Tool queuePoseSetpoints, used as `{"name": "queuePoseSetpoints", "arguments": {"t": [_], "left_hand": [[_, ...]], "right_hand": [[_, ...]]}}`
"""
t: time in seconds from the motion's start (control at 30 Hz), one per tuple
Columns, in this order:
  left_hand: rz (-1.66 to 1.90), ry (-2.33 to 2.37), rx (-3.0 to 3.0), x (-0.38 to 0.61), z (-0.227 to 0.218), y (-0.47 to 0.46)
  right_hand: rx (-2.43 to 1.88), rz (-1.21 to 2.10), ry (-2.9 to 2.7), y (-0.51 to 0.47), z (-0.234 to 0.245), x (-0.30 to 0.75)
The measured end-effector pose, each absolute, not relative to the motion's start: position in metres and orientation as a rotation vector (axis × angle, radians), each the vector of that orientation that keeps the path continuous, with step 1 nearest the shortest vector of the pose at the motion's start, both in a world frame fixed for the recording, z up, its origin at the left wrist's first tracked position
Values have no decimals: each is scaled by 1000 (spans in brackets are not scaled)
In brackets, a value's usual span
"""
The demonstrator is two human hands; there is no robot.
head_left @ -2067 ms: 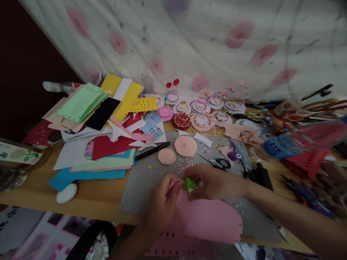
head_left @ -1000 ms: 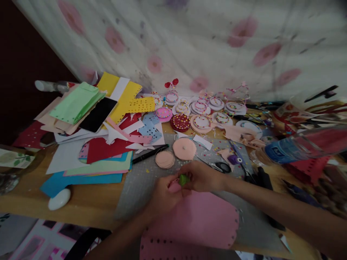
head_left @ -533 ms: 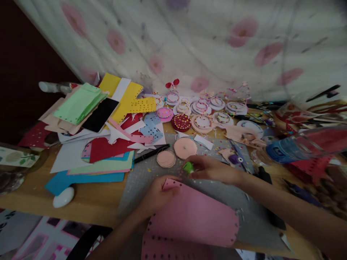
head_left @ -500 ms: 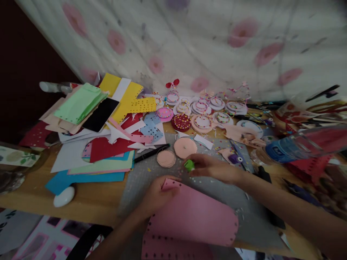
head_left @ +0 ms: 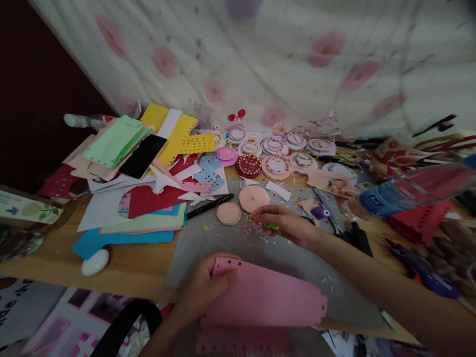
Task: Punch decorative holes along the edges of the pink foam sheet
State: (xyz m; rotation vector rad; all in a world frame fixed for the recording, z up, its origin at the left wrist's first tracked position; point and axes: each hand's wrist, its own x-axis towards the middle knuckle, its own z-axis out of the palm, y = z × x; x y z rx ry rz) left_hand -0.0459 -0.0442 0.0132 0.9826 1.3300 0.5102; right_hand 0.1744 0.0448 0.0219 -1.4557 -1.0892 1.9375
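My left hand (head_left: 210, 285) pinches a folded pink paper sheet (head_left: 267, 297) by its upper left corner. Small punched shapes run along the sheet's edges. My right hand (head_left: 284, 224) hovers over the grey cutting mat (head_left: 219, 253), its fingers curled around a small green paper punch (head_left: 270, 226), which is mostly covered. Just beyond the fingertips lies a peach paper disc (head_left: 254, 198) with a dot at its middle. Beside it sits a smaller stack of peach discs (head_left: 228, 212). Tiny punched bits (head_left: 256, 232) are scattered under the right hand.
Several beaded bracelets on round stands (head_left: 277, 166) line the back. Coloured papers and a black phone (head_left: 143, 156) pile up at left, near a white egg-shaped object (head_left: 95, 262). A black pen (head_left: 210, 206), a water bottle (head_left: 394, 196) and a blue glue gun (head_left: 424, 272) lie about.
My right hand has shifted right and slightly up, its fingers now covering more of the green punch. My left hand has moved slightly down and left with the pink sheet. The view has shifted slightly.
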Motion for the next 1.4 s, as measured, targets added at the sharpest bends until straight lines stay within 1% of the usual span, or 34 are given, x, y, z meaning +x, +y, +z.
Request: {"name": "queuePoseSetpoints", "arguments": {"t": [0.43, 0.63, 0.77, 0.83, 0.97, 1.1, 1.27, 1.4], "left_hand": [[505, 1322, 1040, -42, 24, -37], [577, 1418, 1110, -42, 22, -33], [603, 1428, 1117, -38, 25, -30], [627, 1426, 1126, -36, 27, -29], [672, 1377, 1190, -32, 29, -29], [657, 1305, 1228, -29, 31, -31], [596, 1262, 1261, -27, 36, -32], [616, 1283, 1317, -30, 38, -32]], "right_hand": [[-1606, 1585, -1562, 47, 11, 181], [-1608, 1466, -1673, 50, 22, 189], [-1428, 1551, -1703, 40, 39, 196], [-1343, 1578, -1823, 31, 50, 196], [-1368, 1388, -2216, 11, 66, 184], [-1297, 1225, -2466, 1, 69, 169], [-1197, 1254, -2539, 2, 72, 165], [-1128, 1260, -2558, 4, 75, 171]]}}
